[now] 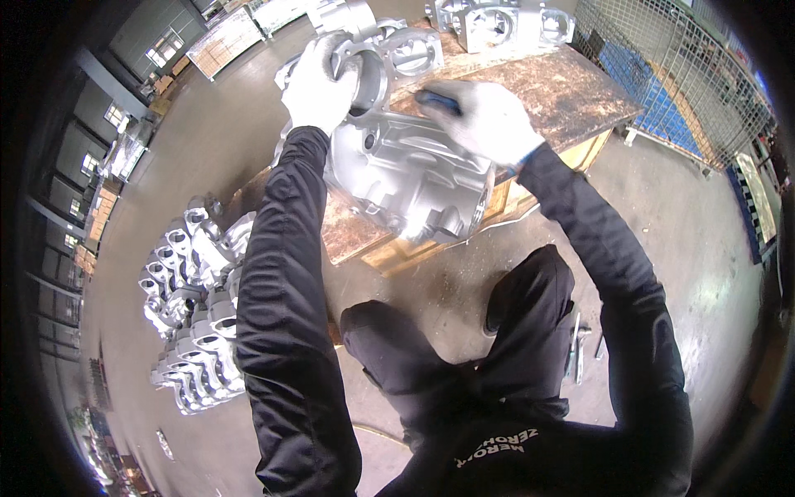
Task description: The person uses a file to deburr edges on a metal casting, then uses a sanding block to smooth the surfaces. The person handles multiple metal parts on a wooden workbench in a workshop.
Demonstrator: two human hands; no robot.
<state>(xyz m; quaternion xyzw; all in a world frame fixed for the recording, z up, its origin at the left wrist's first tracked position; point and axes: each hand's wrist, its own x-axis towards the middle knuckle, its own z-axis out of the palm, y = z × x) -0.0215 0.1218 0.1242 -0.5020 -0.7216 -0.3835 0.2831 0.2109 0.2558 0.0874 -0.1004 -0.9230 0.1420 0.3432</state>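
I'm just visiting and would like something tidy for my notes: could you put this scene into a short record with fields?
Left hand: white-gloved, gripping the round rim of the large casting
Right hand: white-gloved, above the casting, blurred
In right hand: small black-and-blue item, kind unclear
Large casting: silvery metal, resting on the bench
Bench: worn wooden top
Far side of bench: more silvery castings
Left of left forearm: stacked metal parts
Far right: wire mesh cage
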